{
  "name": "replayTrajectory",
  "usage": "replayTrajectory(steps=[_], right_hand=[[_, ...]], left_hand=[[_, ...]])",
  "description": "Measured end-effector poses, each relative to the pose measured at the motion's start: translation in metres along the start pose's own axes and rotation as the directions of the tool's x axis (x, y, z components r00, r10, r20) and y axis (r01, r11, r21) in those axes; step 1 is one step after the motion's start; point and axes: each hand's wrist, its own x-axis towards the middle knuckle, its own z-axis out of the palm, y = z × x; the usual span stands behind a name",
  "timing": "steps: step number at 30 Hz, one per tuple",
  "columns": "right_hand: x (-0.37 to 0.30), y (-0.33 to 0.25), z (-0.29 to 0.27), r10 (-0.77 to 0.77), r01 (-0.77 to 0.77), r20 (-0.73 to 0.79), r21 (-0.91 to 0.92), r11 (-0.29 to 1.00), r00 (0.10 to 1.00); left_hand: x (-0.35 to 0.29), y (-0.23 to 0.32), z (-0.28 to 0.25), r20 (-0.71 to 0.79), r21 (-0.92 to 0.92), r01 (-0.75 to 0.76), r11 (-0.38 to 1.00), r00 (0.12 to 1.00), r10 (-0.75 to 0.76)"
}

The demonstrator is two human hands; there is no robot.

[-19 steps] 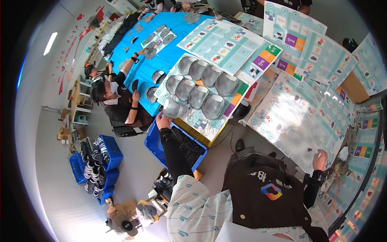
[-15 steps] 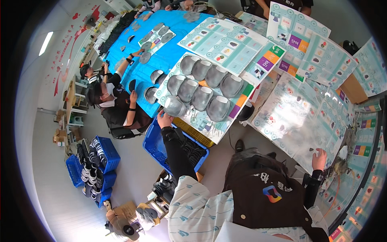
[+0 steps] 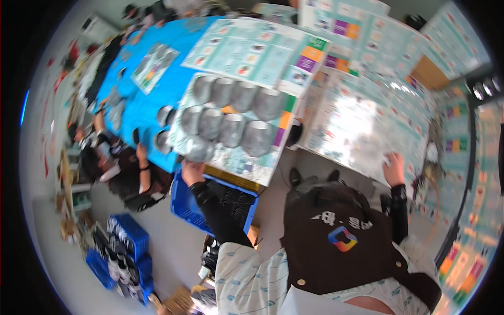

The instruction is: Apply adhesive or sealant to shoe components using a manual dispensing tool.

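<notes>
My left hand (image 3: 193,173) is at the near left corner of a printed board (image 3: 236,167), just below a grey rounded piece (image 3: 200,149). Its fingers are smeared and partly lost against the board's edge, so their grip is unclear. Several such dome-shaped grey pieces (image 3: 257,138), pale at the top, lie in rows on this board. My right hand (image 3: 394,169) is over the near right part of a second printed surface (image 3: 336,152). Its fingers are loosely bent and apart, with no held object visible.
Below the board stands a blue crate (image 3: 178,206) with dark curved pieces (image 3: 239,202), beside a yellow crate (image 3: 231,177). A co-worker (image 3: 118,165) sits at the blue-covered table (image 3: 142,107) on the left. Stacked blue crates (image 3: 131,236) stand on the floor. More printed boards (image 3: 252,47) lie beyond.
The whole view has shifted and blurred, putting the boards and both hands further left in the picture. My left hand stays by the board's corner; my right hand stays over the right-hand surface.
</notes>
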Motion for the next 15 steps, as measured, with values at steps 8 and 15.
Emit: replayTrajectory(steps=[8,15], right_hand=[[0.002,0.011,0.000,-0.058,0.058,-0.003,0.005,0.998,0.998],[-0.003,0.051,-0.011,-0.107,0.106,0.023,0.032,0.994,0.994]], left_hand=[[-0.174,0.085,0.190,-0.019,0.374,-0.336,0.864,0.929,0.369],[-0.223,-0.144,0.333,0.275,0.728,-0.176,0.663,0.960,-0.047]])
